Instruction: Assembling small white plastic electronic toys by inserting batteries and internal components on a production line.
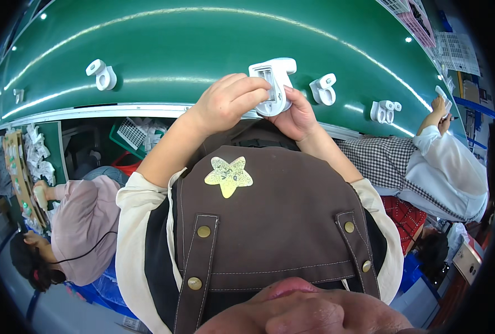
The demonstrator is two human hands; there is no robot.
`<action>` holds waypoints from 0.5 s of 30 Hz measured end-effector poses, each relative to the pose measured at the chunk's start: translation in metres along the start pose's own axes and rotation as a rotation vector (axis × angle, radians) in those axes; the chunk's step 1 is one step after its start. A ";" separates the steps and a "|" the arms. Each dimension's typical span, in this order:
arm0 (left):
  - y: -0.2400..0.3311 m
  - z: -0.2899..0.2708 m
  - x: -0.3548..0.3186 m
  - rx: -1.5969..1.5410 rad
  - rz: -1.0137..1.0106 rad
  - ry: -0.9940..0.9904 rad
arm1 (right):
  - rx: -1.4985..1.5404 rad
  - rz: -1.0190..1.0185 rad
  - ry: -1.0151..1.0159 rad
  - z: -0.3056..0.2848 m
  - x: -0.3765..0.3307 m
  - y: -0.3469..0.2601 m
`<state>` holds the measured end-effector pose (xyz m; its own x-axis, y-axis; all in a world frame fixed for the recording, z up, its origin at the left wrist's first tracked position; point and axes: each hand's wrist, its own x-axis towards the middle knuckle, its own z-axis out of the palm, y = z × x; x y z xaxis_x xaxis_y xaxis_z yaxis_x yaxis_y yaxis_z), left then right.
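The person holds a glossy white plastic device with a rounded body and a short knob [281,68] in front of the chest, raised over the near edge of the table. In its upper face there is a long open recess, with narrow bars inside which look like metal.

The right hand [298,116] is partly closed around the lower right side of the device, its thumb pressed along the rim and the other fingers mostly hidden below. The left hand [232,101] is half curled, with bent fingertips touching the device at the recess; its thumb is hidden, so one cannot tell if it also grips.

The smooth, shiny green tabletop [175,61] reflects long strips of light (they look bent by the lens) and ends in a pale straight border [130,109]. On it stand similar white plastic devices: one with a ring-like opening [107,79] to the left, another with a tilted round top [323,92] near the right hand.

The person wears a brown cloth apron with brass-coloured studs [275,222] and a glittery yellow star [229,175]. At left sits a co-worker in a pale pink top [86,217]; at right, another in white sleeves and a checked apron [445,178]. A white lattice plastic basket [457,51] stands beyond the far right corner.
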<state>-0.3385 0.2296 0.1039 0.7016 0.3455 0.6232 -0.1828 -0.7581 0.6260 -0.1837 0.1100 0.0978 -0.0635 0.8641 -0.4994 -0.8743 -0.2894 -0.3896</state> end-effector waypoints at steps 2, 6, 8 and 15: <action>0.001 -0.005 0.002 0.035 0.014 -0.014 | 0.016 0.014 -0.036 -0.001 0.002 -0.003; -0.004 -0.006 0.004 0.034 -0.009 -0.059 | 0.007 0.038 -0.053 0.000 0.004 -0.005; -0.006 -0.004 0.002 0.008 -0.022 -0.041 | -0.017 0.042 -0.042 0.004 0.004 -0.007; 0.002 -0.002 -0.002 -0.091 -0.066 0.084 | -0.061 0.035 -0.059 0.005 0.010 -0.008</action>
<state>-0.3419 0.2284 0.1056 0.6545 0.4410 0.6141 -0.2029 -0.6800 0.7046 -0.1798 0.1225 0.0997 -0.1229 0.8753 -0.4678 -0.8404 -0.3425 -0.4201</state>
